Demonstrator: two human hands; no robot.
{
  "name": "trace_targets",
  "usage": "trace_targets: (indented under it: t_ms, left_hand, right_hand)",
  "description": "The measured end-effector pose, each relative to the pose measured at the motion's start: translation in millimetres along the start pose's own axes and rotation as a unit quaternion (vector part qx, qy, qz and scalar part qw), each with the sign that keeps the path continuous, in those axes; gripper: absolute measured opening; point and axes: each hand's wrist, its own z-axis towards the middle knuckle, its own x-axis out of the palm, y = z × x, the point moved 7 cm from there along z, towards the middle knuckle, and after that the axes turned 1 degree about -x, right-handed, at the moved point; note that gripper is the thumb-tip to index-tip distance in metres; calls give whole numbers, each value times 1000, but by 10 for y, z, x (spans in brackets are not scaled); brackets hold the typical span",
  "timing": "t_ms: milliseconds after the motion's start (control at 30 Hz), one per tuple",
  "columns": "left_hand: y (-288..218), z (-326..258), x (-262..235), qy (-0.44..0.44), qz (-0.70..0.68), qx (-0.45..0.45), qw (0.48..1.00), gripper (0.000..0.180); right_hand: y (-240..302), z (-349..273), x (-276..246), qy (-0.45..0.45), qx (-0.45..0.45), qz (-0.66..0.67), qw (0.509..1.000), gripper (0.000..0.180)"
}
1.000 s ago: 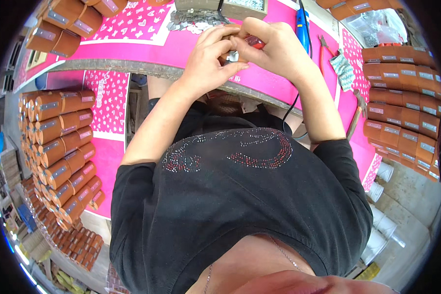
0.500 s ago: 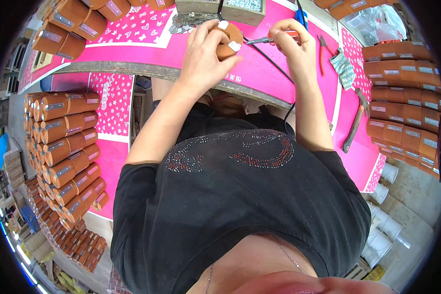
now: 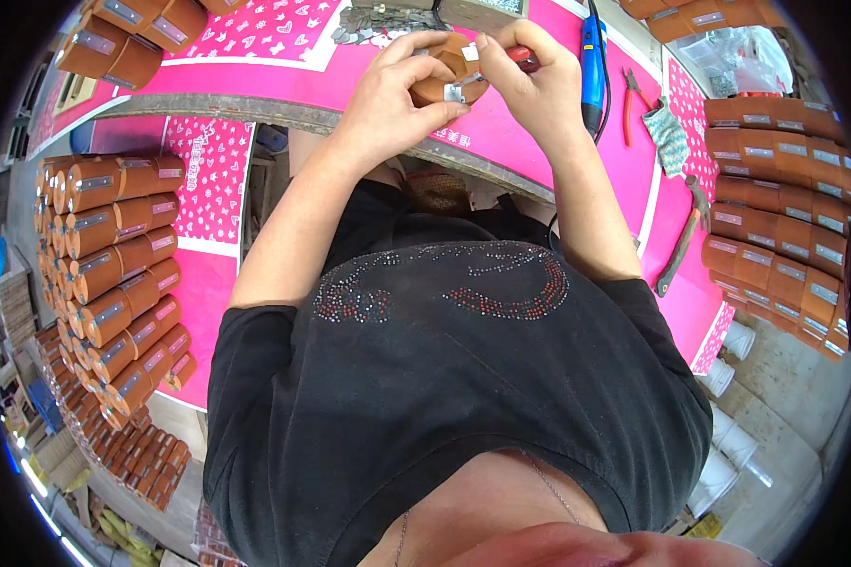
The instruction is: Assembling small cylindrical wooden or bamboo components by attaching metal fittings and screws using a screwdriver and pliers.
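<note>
Left hand (image 3: 383, 104) pinching brown round hollowed piece (image 3: 428, 92) above pink-covered bench (image 3: 284, 85), right hand (image 3: 544, 87) closed on red-handled screwdriver (image 3: 523, 57), tip near square silver metal tab (image 3: 454, 93); looks like tab-fitting, next move calls for steady piece, aligned tip.

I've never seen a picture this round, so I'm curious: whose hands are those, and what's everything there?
No robot here, just a person's bare hands. A fisheye camera worn on their head looks down, making straight edges bend. The left hand holds a round brown piece; the right hand holds a red-handled screwdriver. On the pink-covered table lie pliers, a hammer and a blue corded tool. Brown cylinders with metal plates are stacked on both sides.
</note>
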Motion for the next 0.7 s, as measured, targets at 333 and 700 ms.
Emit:
trace_targets:
  t_ms: [333,700]
  left_hand:
    - [21,1,0,-10,-3,14,1000,32]
    - [27,-36,15,-14,2,4,1000,32]
  right_hand:
    - [69,21,36,58,-36,-18,998,17]
    - [436,236,197,390,-81,-244,884,24]
